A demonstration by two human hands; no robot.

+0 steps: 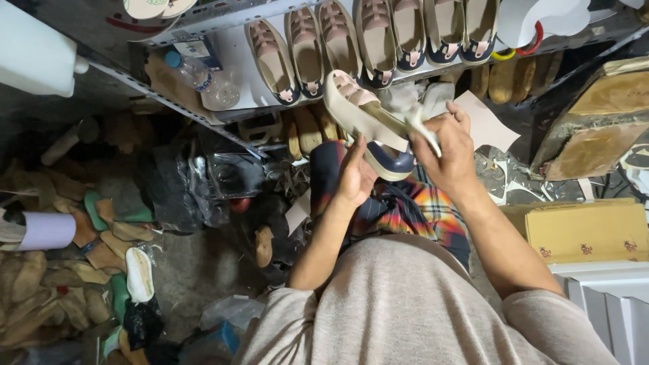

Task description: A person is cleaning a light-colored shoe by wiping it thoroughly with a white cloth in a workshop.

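My left hand cups the underside of a beige sandal with pink straps and a dark navy heel, held tilted above my lap. My right hand grips a crumpled pale rag pressed against the sandal's side near the heel. Directly beyond the held sandal, a row of several matching sandals lies on a white metal shelf.
A plastic water bottle lies on the shelf at left. Wooden shoe lasts and soles are piled on the floor to the left, with black plastic bags. Cardboard boxes stand at right. A white paper sheet lies behind my right hand.
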